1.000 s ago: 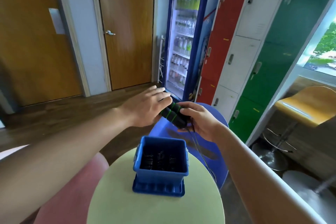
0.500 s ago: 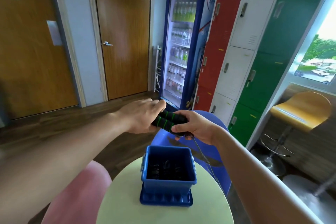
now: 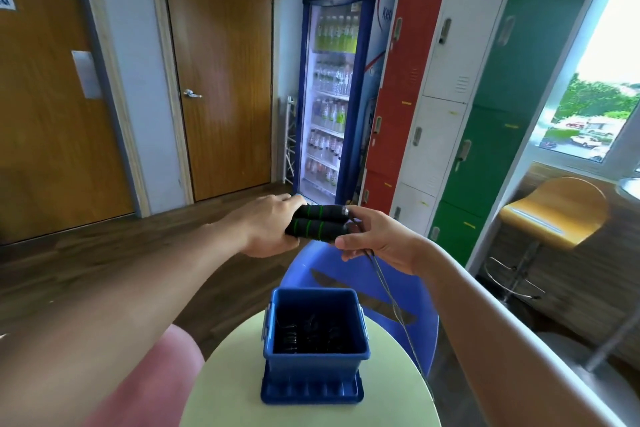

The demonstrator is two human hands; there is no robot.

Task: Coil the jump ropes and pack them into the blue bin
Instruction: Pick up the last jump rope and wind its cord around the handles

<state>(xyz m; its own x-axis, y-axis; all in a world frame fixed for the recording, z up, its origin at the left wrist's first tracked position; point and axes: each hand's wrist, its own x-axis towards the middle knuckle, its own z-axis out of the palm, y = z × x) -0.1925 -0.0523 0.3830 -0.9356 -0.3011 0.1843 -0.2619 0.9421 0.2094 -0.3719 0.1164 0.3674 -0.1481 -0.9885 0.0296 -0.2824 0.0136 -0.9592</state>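
on the pale green counter (image 3: 225,392) sits the blue bin (image 3: 313,369), dark coiled ropes (image 3: 311,334) inside. above and beyond it, the left hand (image 3: 266,229) grips one end of the two black jump rope handles (image 3: 317,227), held side by side, and the right hand (image 3: 377,243) pinches the other end. the thin cord (image 3: 391,298) hangs past the bin's right side. a drinks fridge (image 3: 332,97) stands behind.

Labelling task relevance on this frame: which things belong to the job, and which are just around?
Job:
handles, gripped by left hand and right hand
cord, hanging from them
bin
coiled ropes inside it

Just around:
table
blue chair
pink seat
fridge
lockers
stool
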